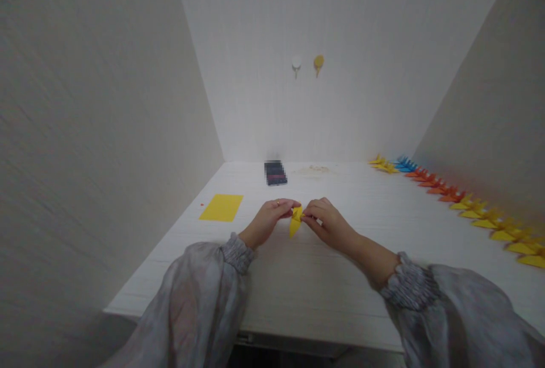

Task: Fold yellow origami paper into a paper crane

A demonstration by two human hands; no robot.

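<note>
A small folded piece of yellow origami paper (pixel 296 221), shaped like a paper crane, is held between both hands above the middle of the table. My left hand (pixel 271 217) pinches its upper left side, with a ring on one finger. From the right, my right hand (pixel 326 219) grips a narrow part of it between thumb and fingers. One pointed yellow flap hangs down between the hands. The fingertips hide part of the folds. To the left, a flat yellow paper square (pixel 221 208) lies on the table.
A row of paper cranes in yellow, blue and orange (pixel 440 189) runs along the right side of the white table (pixel 323 305). A phone (pixel 276 173) lies near the back wall. White (pixel 296 63) and yellow (pixel 318 62) hooks are on that wall. Walls stand left and right.
</note>
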